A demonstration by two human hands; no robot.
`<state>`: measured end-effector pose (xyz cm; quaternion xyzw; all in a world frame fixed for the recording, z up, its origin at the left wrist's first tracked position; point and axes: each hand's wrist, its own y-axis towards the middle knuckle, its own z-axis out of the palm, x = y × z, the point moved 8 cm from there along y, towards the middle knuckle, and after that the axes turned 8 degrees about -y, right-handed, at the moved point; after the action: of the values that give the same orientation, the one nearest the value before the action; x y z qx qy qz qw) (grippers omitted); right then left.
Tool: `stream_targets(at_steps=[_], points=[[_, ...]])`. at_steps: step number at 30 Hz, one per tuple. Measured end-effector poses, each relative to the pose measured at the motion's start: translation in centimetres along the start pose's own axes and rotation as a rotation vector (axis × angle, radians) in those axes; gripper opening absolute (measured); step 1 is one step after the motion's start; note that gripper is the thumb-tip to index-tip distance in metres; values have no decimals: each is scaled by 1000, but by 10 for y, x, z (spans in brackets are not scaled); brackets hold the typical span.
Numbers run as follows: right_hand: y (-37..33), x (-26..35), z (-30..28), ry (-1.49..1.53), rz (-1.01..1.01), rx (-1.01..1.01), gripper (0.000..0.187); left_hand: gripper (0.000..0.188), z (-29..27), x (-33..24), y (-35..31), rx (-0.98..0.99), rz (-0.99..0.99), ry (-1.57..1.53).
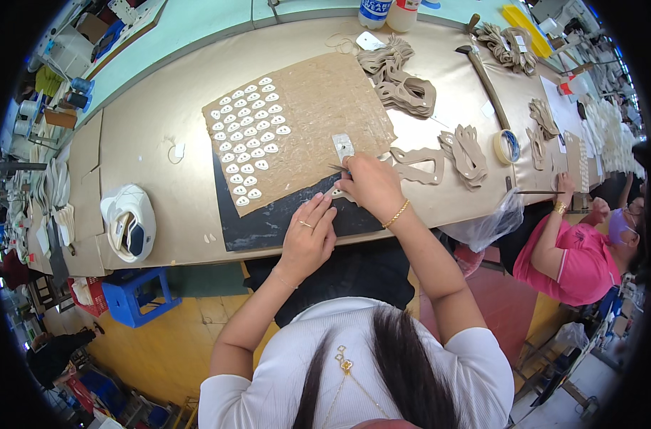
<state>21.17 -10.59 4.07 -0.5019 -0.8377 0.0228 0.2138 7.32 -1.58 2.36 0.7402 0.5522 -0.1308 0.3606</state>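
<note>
My left hand (309, 236) rests its fingers, held together, on a beige cut-out piece (337, 193), mostly covered by both hands. Beneath lies a black board (268, 232) at the table's near edge. My right hand (375, 187) is closed around a thin pointed tool (336, 167) with a bit of blue on it; its kind is not clear. Just beyond sits a small grey metal plate (343, 146) on a brown sheet (304, 107). Rows of small white rounded patches (250, 131) with holes cover the sheet's left part. A flat beige cut-out (420, 166) lies right of my right hand.
Stacks of beige cut-outs (407, 93) and a hammer (488, 86) lie toward the right, near a tape roll (506, 146). A white cap-like item (128, 223) sits at left. Two bottles (402, 14) stand at the back. A co-worker in pink (568, 261) works at right.
</note>
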Motion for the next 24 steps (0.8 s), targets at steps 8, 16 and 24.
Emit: stream_targets(at_steps=[8, 16, 24], points=[[-36, -73, -27, 317, 109, -236, 23, 35, 1, -12, 11, 40, -15, 62], [-60, -65, -16, 246, 4, -236, 19, 41, 26, -36, 15, 88, -24, 375], [-43, -38, -10, 105, -62, -198, 20, 42, -4, -13, -3, 7, -73, -22]])
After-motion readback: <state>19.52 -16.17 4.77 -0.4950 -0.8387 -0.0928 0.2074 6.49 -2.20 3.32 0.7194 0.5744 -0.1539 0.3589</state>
